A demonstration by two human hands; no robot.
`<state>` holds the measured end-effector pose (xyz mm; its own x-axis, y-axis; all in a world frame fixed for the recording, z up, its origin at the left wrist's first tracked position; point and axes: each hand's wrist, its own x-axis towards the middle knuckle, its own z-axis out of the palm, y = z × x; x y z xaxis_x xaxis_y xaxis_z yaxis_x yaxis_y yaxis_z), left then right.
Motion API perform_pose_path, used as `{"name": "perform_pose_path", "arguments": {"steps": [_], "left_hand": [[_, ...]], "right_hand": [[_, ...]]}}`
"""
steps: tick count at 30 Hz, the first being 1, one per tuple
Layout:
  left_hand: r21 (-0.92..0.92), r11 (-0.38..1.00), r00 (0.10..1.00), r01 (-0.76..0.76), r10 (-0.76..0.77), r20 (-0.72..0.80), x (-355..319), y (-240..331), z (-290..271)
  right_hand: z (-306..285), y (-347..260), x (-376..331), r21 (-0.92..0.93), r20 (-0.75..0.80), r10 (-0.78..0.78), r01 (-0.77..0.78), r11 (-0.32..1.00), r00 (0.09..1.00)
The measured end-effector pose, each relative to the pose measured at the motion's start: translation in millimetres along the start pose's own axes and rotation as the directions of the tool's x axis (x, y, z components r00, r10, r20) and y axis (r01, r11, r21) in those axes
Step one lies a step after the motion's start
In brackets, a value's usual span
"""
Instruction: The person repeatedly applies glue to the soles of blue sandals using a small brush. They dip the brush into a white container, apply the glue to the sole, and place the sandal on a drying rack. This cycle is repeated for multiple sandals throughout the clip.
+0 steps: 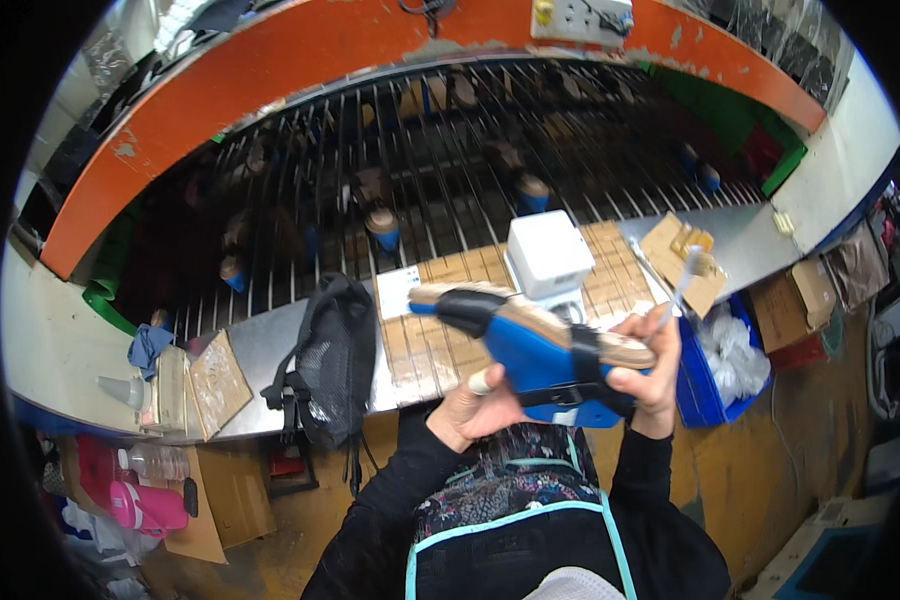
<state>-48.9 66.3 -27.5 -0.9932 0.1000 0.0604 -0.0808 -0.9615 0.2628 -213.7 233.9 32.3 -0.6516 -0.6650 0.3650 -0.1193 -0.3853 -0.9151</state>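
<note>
Both hands hold the blue sandal in the air, its long axis running left to right: left hand cupped under the middle, right hand gripping the near end and pinching a thin brush.

Even indoor light; fisheye-bent, dark rim

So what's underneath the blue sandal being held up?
Under the blue sandal sit the left hand, the person's dark patterned apron and part of the cardboard-covered bench. The bench directly beneath it is covered.
</note>
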Motion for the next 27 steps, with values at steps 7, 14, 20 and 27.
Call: {"name": "perform_pose_path", "arguments": {"steps": [7,14,20,27], "left_hand": [[0.12,0.968,0.92,-0.222,0.249,-0.302,-43,-17,-38],[0.791,0.086,0.386,-0.606,0.901,0.198,-45,45,9],[0.869,-0.494,0.024,0.036,0.869,0.493,-57,65,13],[0.74,-0.575,0.173,0.348,0.816,0.552,-64,68,19]], "right_hand": [[-25,51,-17,-0.634,-0.008,0.097,-0.08,0.769,0.995],[-48,78,-7,-0.991,0.017,-0.152,0.037,0.129,0.988],[-47,90,15,-0.982,0.177,-0.234,0.186,0.015,0.956],[-50,77,22,-0.966,0.252,-0.161,0.257,0.012,0.954]]}}
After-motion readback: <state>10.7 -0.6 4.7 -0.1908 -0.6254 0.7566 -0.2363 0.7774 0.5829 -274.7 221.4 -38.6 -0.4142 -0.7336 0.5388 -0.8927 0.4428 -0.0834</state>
